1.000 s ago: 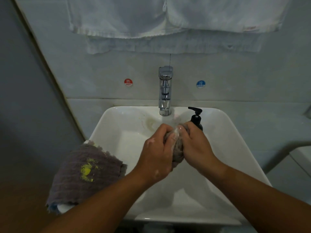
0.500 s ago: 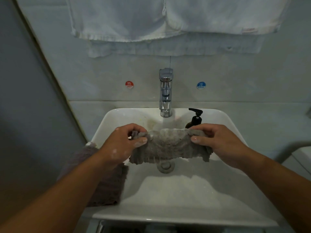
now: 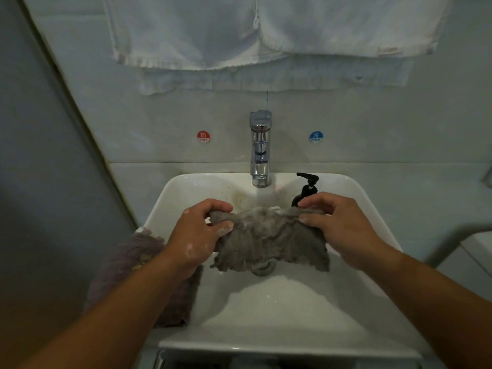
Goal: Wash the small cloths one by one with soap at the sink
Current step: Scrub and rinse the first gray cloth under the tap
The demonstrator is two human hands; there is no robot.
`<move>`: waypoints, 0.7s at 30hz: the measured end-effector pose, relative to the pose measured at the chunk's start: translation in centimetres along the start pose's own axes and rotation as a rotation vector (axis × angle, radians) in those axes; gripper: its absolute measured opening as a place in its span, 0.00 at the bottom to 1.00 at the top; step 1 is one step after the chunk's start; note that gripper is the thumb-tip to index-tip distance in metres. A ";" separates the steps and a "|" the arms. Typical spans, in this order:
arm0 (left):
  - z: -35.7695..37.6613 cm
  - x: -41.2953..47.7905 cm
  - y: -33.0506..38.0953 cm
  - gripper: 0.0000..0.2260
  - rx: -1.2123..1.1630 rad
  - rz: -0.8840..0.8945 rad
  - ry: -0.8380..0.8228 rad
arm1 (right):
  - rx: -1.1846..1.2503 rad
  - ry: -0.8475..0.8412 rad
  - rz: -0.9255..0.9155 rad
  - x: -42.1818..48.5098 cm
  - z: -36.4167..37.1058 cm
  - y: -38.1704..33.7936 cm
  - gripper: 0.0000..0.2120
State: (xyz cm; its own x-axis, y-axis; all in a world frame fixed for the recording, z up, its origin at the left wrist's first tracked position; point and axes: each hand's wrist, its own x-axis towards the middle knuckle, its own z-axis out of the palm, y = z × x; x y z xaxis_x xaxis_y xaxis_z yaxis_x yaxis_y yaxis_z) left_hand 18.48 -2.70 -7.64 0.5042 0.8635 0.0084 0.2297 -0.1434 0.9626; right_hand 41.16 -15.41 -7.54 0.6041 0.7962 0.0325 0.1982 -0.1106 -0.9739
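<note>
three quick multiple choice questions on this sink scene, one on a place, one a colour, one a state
1. Where does the black pump bottle stand relative to the faucet?
A. right of it
B. left of it
C. in front of it

2. What colour is the sticker left of the faucet?
A. blue
B. red
C. green

3. How is the grey cloth held?
A. balled up in one hand
B. folded flat, untouched
C. spread between the left hand and the right hand

Answers: A, the bottle stands to the faucet's right, beyond the right hand; B, it is red and reads HOT; C, each hand pinches an upper corner.
</note>
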 end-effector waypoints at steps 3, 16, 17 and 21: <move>2.6 -0.6 0.6 0.13 -0.088 0.027 -0.032 | 0.021 -0.028 -0.011 -0.7 2.8 -0.4 0.13; 5.1 -1.2 0.9 0.17 -0.204 0.014 -0.048 | -0.061 0.018 -0.007 -2.1 5.3 -1.3 0.10; 5.1 -1.2 0.8 0.17 -0.173 0.005 -0.005 | -0.047 0.018 -0.018 -2.1 5.2 -1.4 0.10; 5.0 -1.3 0.6 0.14 -0.139 -0.119 -0.055 | 0.228 -0.068 0.014 -1.8 4.5 -1.6 0.18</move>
State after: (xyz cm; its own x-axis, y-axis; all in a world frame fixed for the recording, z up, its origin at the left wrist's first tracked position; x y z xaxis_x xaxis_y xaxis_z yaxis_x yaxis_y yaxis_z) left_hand 22.06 -6.34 -8.45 0.5258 0.8422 -0.1190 0.1750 0.0298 0.9841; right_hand 36.28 -13.95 -7.06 0.5508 0.8346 0.0115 0.0063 0.0096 -0.9999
